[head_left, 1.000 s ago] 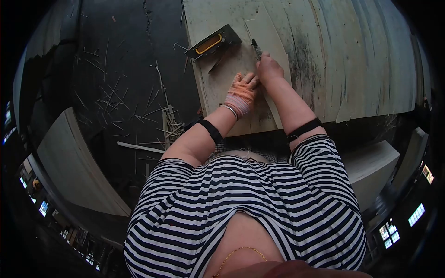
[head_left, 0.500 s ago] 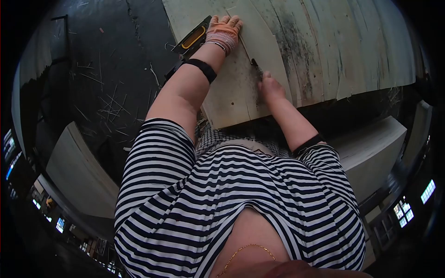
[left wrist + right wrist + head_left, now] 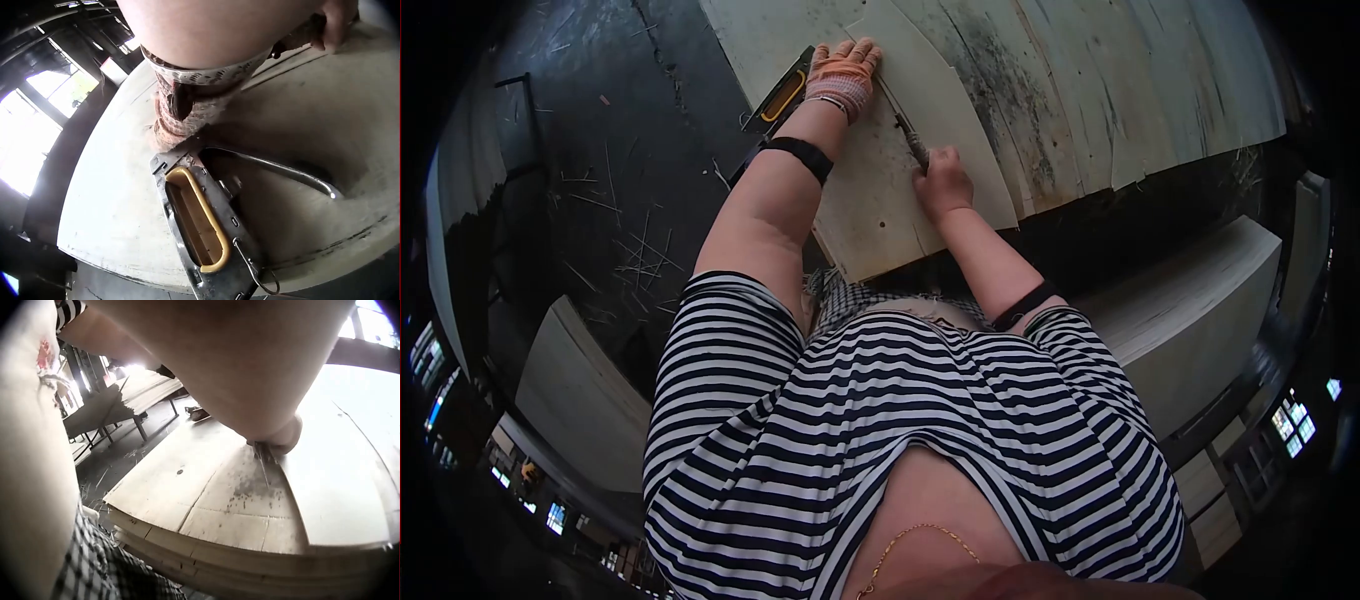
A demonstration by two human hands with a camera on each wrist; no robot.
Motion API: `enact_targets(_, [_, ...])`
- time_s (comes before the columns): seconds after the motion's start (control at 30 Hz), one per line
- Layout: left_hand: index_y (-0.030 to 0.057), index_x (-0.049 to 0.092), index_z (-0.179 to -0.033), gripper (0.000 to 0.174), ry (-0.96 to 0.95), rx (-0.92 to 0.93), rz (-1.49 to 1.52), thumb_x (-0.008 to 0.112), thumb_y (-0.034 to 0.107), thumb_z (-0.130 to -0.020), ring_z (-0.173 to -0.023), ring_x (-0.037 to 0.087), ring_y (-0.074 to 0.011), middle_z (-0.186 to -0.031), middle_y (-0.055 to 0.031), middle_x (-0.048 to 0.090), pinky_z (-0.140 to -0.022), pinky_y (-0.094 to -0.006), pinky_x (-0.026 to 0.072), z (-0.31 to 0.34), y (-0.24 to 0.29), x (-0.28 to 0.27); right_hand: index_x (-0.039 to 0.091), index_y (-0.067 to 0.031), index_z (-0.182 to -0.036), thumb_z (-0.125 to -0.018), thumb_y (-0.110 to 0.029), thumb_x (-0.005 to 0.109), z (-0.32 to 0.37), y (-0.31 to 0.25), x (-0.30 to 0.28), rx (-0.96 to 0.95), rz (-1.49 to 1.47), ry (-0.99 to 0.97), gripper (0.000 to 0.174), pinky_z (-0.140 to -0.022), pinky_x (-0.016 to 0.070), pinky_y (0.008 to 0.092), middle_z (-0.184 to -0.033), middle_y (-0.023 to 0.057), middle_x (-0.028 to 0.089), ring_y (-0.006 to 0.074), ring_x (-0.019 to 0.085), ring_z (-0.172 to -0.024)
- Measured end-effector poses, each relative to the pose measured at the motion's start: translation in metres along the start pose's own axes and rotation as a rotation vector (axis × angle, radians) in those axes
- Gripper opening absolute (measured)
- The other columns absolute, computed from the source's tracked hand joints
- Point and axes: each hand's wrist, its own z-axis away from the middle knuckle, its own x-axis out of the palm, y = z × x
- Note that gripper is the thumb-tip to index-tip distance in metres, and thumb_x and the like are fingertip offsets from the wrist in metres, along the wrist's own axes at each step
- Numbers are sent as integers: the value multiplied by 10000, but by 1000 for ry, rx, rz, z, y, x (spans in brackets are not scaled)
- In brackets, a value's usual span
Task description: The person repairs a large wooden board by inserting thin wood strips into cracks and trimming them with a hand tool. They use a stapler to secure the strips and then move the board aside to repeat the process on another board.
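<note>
In the head view my gloved left hand (image 3: 843,78) lies with spread fingers on a pale wood sheet (image 3: 880,160), beside a dark metal tool with a yellow-rimmed opening (image 3: 782,98). The left wrist view shows that tool (image 3: 203,219) and its thin metal lever (image 3: 281,167) against the wood, next to the glove (image 3: 181,125). My bare right hand (image 3: 945,184) grips a knife-like tool by its wrapped handle (image 3: 917,148), its dark tip at the edge of a loose veneer piece (image 3: 945,100). In the right wrist view my arm largely hides the right hand (image 3: 286,436).
More veneer sheets (image 3: 1160,90) with dark stains and cracks cover the stack to the right. Thin wood strips (image 3: 643,262) litter the dark floor at left. Curved sheet stacks stand at lower left (image 3: 585,400) and lower right (image 3: 1180,310).
My left hand has left the right hand's side and reached forward to the yellow-rimmed tool. The right hand first drew back toward my body, still gripping the knife-like tool. The view has shifted.
</note>
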Motion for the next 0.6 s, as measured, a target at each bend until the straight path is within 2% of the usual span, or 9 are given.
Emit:
enact_targets(0.1, [249, 371, -1411, 467, -108, 44, 125, 365, 270, -945, -1394, 252, -166, -1517, 42, 264, -1133, -486, 148, 1, -5, -30, 588, -90, -956, -790, -232, 624, -15, -7, 4, -12, -43, -112, 221, -771, 516, 454, -996, 126, 595, 344, 621, -907])
enact_targets(0.13, [214, 461, -1348, 463, 44, 48, 228, 487, 300, -893, -1338, 350, -215, -1453, -3, 370, -1106, -472, 233, -1, -9, -15, 588, -90, -956, -790, -232, 624, -14, -6, -1, -15, -45, -111, 221, -771, 516, 454, -996, 126, 595, 344, 621, -907])
enact_targets(0.17, [214, 461, -1348, 463, 49, 40, 226, 487, 300, -893, -1338, 350, -215, -1453, -3, 370, -1106, -472, 233, 1, -9, -13, 601, -89, -948, -789, -220, 623, -14, -4, -6, -21, -35, -156, 207, -771, 518, 451, -1006, 127, 602, 339, 625, -907])
enact_targets(0.23, [188, 508, -1305, 459, 305, -107, 487, 545, 319, -867, -1272, 426, -264, -1387, -43, 453, -1069, -438, 303, 14, -8, -14, 613, -88, -939, -788, -209, 622, -9, -3, -12, -41, -28, -204, 194, -771, 520, 448, -1016, 128, 608, 333, 628, -908])
enact_targets(0.27, [167, 543, -1267, 443, 446, -158, 511, 582, 312, -850, -1168, 512, -306, -1313, -78, 523, -1011, -394, 380, 25, -6, -14, 616, -79, -922, -777, -203, 624, -4, -1, -13, -59, -30, -195, 191, -777, 515, 443, -1007, 136, 611, 338, 619, -910])
enact_targets(0.33, [155, 555, -1251, 448, 375, -322, 740, 605, 315, -835, -1116, 550, -315, -1269, -100, 555, -953, -391, 434, 50, 2, -17, 618, -69, -906, -766, -197, 626, -3, 4, -12, -78, -36, -181, 189, -784, 510, 437, -997, 144, 613, 343, 609, -911])
enact_targets(0.43, [125, 599, -1203, 444, 109, -569, 905, 638, 327, -810, -1031, 607, -321, -1117, -126, 642, -913, -383, 461, 78, 28, -2, 624, -71, -918, -768, -196, 621, -4, 5, -8, -90, -43, -187, 195, -797, 507, 432, -1002, 141, 620, 340, 609, -922])
enact_targets(0.57, [67, 638, -1146, 435, -87, -692, 956, 654, 343, -810, -975, 648, -239, -1062, -141, 674, -867, -311, 472, 104, 54, 16, 639, -77, -917, -770, -189, 624, -8, 11, -7, -97, -76, -249, 185, -809, 510, 429, -1013, 136, 626, 332, 618, -931])
enact_targets(0.6, [51, 663, -1089, 406, -121, -712, 1040, 634, 369, -839, -851, 667, -207, -954, -102, 699, -789, -303, 492, 105, 56, 22, 651, -77, -918, -774, -185, 627, -6, 13, -7, -108, -61, -272, 182, -810, 517, 427, -1018, 136, 628, 331, 629, -926])
